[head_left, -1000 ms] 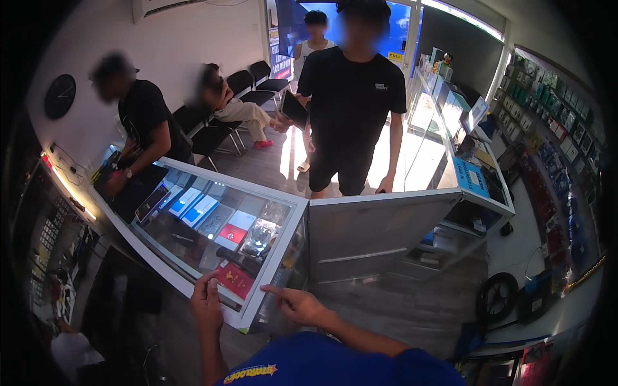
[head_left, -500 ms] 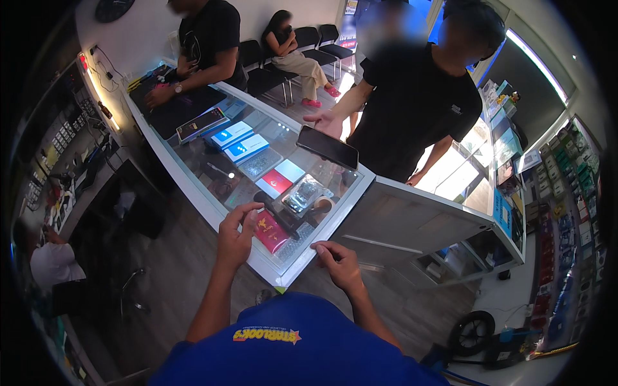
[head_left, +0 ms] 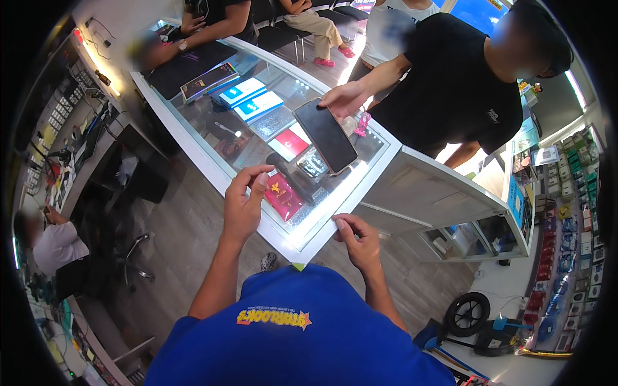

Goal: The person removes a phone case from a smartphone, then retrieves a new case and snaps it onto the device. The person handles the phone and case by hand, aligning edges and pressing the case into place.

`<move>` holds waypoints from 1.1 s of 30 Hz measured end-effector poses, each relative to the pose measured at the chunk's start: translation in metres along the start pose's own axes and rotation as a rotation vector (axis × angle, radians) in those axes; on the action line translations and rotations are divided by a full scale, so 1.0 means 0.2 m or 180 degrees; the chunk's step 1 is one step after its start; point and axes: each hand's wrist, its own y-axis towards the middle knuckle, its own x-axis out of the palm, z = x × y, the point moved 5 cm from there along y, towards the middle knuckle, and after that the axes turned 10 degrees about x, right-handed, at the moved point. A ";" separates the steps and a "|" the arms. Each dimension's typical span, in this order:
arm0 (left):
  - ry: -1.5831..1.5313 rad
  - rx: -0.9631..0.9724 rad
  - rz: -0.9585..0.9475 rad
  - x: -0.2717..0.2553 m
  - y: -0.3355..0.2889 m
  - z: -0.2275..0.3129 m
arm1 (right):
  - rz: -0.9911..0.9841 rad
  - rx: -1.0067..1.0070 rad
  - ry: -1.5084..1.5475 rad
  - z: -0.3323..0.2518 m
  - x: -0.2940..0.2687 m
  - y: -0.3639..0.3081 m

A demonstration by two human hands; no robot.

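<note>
Moved since the earlier frame: customer in black short-sleeved T-shirt has brought the phone further in over the white-framed, glass-topped display counter. Phone, a dark rectangular slab, is out over the glass in the customer's hand; not yet in either of the wearer's. Left hand half curled, near red packet with gold emblem, contact unclear. Right hand loosely curled at counter edge, looks empty.
</note>
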 end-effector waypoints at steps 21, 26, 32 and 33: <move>0.0644 -0.0073 -0.0176 0.05 0.07 -0.02 | 0.1127 -0.1306 -0.3005 -0.46 0.16 0.49; 0.0736 -0.0050 -0.0222 0.05 0.07 -0.02 | 0.0897 -0.0882 -0.2599 -0.48 0.21 0.59; -0.0207 -0.0632 -0.0283 0.06 0.10 -0.05 | 0.0360 -0.0416 -0.0712 -0.32 0.14 0.75; -0.0425 -0.0778 -0.0327 0.08 0.12 -0.05 | 0.0235 -0.0418 -0.0327 -0.30 0.16 0.75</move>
